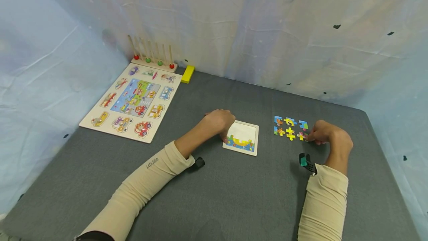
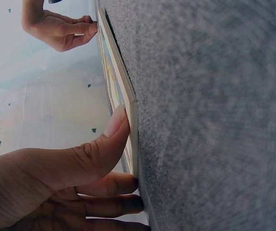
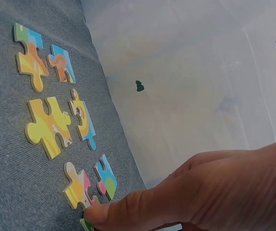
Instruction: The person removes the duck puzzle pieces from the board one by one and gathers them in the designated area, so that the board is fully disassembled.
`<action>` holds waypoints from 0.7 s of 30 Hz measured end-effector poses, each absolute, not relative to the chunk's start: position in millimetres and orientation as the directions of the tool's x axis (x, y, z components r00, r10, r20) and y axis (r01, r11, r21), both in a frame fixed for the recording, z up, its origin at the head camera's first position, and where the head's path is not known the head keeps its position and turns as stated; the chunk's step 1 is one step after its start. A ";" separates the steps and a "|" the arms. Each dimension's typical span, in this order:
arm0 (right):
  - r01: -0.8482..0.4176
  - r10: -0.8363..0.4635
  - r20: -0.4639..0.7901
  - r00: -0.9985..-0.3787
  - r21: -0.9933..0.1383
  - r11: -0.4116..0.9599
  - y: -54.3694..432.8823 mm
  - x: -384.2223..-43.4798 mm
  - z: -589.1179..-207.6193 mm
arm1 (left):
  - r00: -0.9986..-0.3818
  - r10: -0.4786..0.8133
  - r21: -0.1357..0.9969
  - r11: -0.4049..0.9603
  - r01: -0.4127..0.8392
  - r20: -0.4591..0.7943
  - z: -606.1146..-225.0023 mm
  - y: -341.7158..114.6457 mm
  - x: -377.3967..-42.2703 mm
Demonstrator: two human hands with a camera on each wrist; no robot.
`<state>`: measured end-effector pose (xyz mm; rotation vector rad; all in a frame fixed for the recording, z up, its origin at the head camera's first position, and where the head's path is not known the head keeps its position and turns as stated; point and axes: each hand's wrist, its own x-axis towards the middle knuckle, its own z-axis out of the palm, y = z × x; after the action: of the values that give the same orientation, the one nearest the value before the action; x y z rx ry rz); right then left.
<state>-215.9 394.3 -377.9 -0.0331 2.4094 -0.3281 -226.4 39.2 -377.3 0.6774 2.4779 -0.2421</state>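
A small wooden jigsaw tray (image 1: 256, 137) lies on the table, its near part filled with a coloured picture and its far part bare. My left hand (image 1: 220, 122) grips the tray's left side; in the left wrist view the thumb (image 2: 113, 130) rests over the edge and the fingers lie against the side. To the right, several loose jigsaw pieces (image 1: 290, 134) lie in two rows, slightly apart. My right hand (image 1: 331, 135) pinches the near-right yellow and pink jigsaw piece (image 3: 75, 188), its thumb on that piece's end. The other fingers are mostly hidden behind the thumb.
A large wooden vehicle puzzle board (image 1: 150, 129) lies at the left. Behind it stands a peg rack (image 1: 155, 64) with red and green beads, beside a yellow block (image 1: 188, 74). A pale curtain (image 1: 214, 29) hangs along the table's back edge.
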 end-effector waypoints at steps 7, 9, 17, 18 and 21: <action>0.055 -0.110 -0.632 -0.767 -0.236 0.970 394.3 -218.1 -379.0 | -0.721 0.409 -0.035 0.858 0.513 -0.560 -377.5 39.6 -226.8; 0.061 -0.107 -0.635 -0.765 -0.236 0.970 393.4 -218.1 -378.3 | -0.723 0.413 -0.035 0.856 0.516 -0.554 -378.1 39.1 -226.9; 0.035 -0.105 -0.606 -0.789 -0.215 0.976 382.9 -214.2 -362.1 | -0.722 0.407 -0.031 0.860 0.509 -0.560 -377.6 39.7 -226.2; 0.024 -0.113 -0.596 -0.795 -0.217 0.976 380.6 -213.5 -359.1 | -0.720 0.405 -0.033 0.860 0.509 -0.563 -377.5 40.0 -226.5; -0.035 -0.171 -0.563 -0.808 -0.244 0.969 370.9 -210.9 -351.5 | -0.716 0.403 -0.037 0.858 0.512 -0.571 -377.5 40.5 -227.0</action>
<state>-210.9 370.9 -351.5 -0.1445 2.5006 -0.2962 -227.0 40.5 -377.5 0.6646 2.4654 -0.2590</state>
